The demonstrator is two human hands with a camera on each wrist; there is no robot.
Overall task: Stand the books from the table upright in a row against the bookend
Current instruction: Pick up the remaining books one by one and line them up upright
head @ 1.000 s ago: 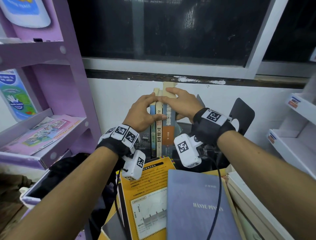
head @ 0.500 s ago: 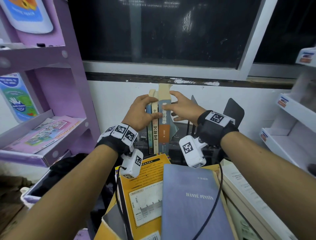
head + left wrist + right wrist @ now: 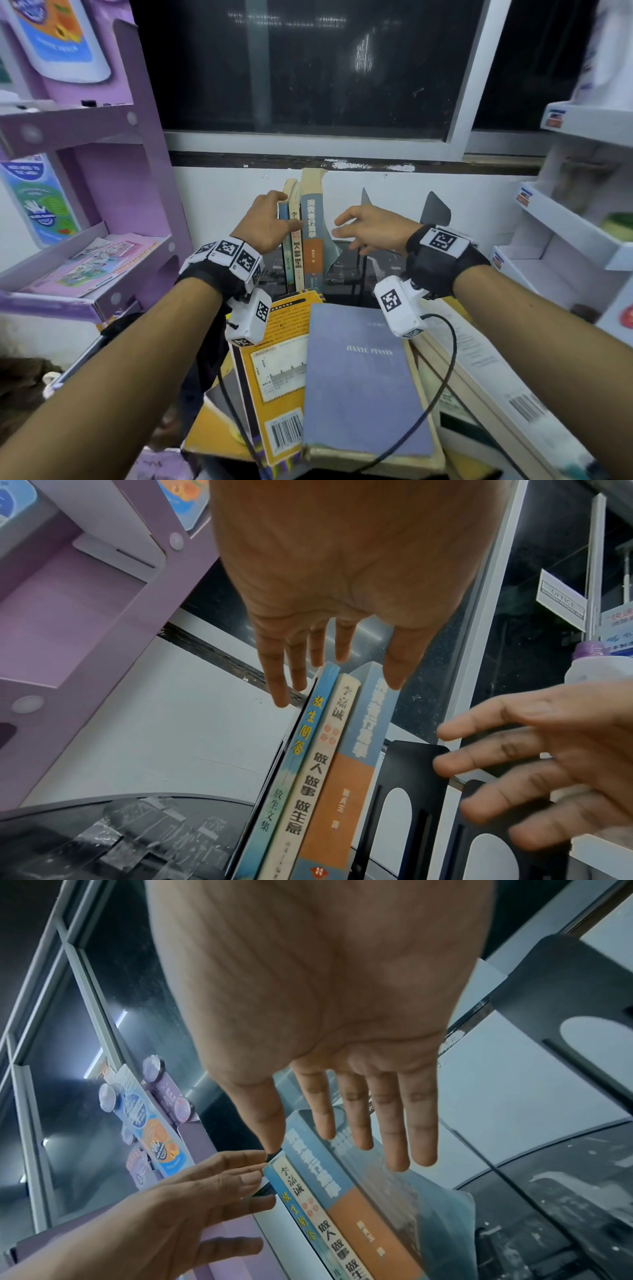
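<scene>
Three books stand upright against the wall: a thin blue one (image 3: 284, 236), a cream one (image 3: 295, 246) and a taller blue-and-orange one (image 3: 313, 236). My left hand (image 3: 281, 212) lies with straight fingers on the row's left side, thumb across the spines. In the left wrist view a thin black bookend (image 3: 293, 731) edges the thin blue book (image 3: 301, 739). My right hand (image 3: 346, 228) hovers to the right of the row with spread fingers, touching nothing. A yellow book (image 3: 274, 359) and a grey-blue book (image 3: 359, 377) lie flat in front.
Two more black bookends (image 3: 435, 210) (image 3: 365, 202) stand to the right of the row. A purple shelf unit (image 3: 113, 171) is on the left and white shelves (image 3: 565, 222) on the right. A long white box (image 3: 486, 370) lies beside the flat books.
My right hand has come off the top of the upright books and drawn back to the right, fingers spread. My left hand stays on the row.
</scene>
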